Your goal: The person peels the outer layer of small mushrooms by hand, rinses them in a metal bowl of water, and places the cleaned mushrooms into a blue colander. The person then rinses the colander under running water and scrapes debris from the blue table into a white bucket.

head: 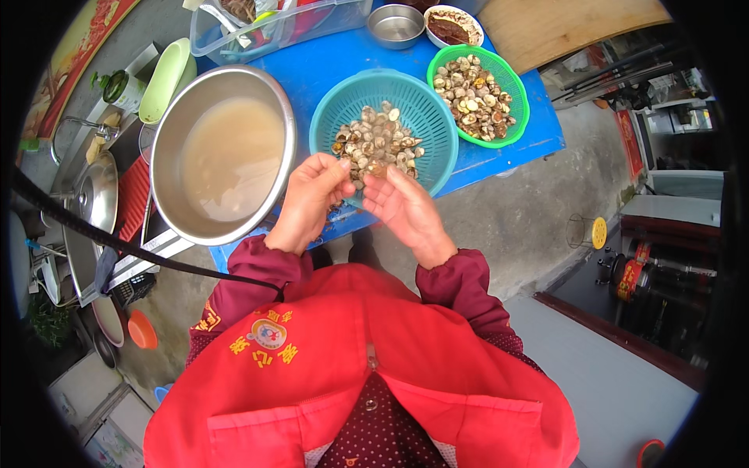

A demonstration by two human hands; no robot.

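Note:
A teal plastic colander (436, 140) stands before me with a heap of snails (374, 137) in it. Both hands are over its near rim. My right hand (404, 213) has a brown snail (377, 169) at its fingertips, beside the thumb. Opposite it, my left hand (316, 196) has thumb and fingers pinched together; whether a small thing is between them is hidden. Beyond the colander to the right, a green plastic basket (522, 111) holds more snails (474, 96). To the left is a large steel basin (161, 175) of cloudy brownish water (234, 158).
Everything rests on a blue table (310, 52). At its far side are a clear plastic bin (304, 26), a steel bowl (396, 28) and a white bowl (477, 38) with dark reddish paste. A sink with a faucet (105, 131) adjoins on the left. A black cord (134, 248) crosses the left side.

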